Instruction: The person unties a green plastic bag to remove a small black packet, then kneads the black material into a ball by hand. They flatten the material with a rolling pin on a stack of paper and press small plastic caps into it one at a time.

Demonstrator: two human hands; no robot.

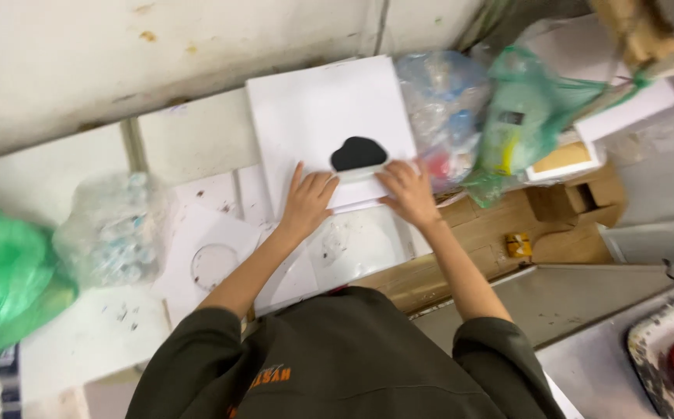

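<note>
A stack of white boards [317, 109] lies on the worktop against the wall. On its lower part sits a small white piece with a black cloud-shaped patch [359, 154]. My left hand [306, 203] lies flat on the stack's lower edge with its fingers spread, the fingertips touching the left end of the small piece. My right hand [408, 190] has its fingers curled on the right end of that piece. Both forearms reach out from dark olive sleeves.
A clear bag of small bottles [112, 229] and a green plastic bag [3, 279] sit at the left. Clear and green bags [500, 116] of supplies crowd the right of the boards. Paint-spotted white sheets [213, 256], a wooden board [539, 225] and a paint-stained tray [667, 349] lie around.
</note>
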